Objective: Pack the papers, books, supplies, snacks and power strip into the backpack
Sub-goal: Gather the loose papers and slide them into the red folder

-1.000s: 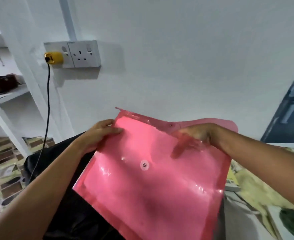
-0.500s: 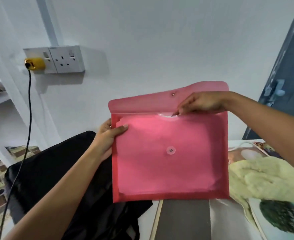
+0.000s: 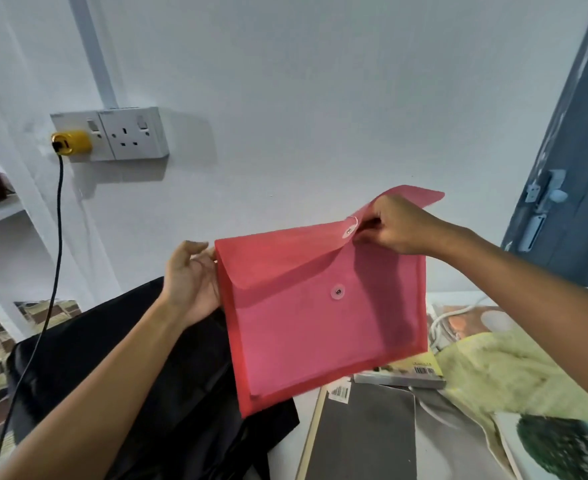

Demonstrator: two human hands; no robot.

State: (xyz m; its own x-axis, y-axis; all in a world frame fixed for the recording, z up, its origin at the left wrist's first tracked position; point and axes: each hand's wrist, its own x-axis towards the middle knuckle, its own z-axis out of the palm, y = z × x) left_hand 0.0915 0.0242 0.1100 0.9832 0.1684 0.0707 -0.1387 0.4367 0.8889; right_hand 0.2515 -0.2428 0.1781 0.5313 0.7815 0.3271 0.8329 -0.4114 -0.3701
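Observation:
A pink plastic snap folder [image 3: 323, 327] with papers inside is held upright in mid-air before the wall. My left hand [image 3: 190, 282] steadies its left edge, palm toward it. My right hand [image 3: 394, 225] pinches the folder's flap near the snap button, and the flap is folded partly down over the front. Below and to the left lies the black backpack [image 3: 140, 382]. Books lie on the table: a grey-covered one [image 3: 361, 434] and a yellow-edged one [image 3: 412, 372] under the folder's lower corner. A white cable [image 3: 450, 318] shows at the right.
A double wall socket [image 3: 133, 133] carries a yellow plug [image 3: 69, 143] with a black cord hanging down the left. White shelving stands at the far left, a grey-blue door [image 3: 569, 168] at the right. Pale green printed cloth [image 3: 514, 368] covers the table's right side.
The folder moved right and up a little. My right hand has brought the flap from standing open to folded partly down over the front. My left hand's grip loosened on the left edge.

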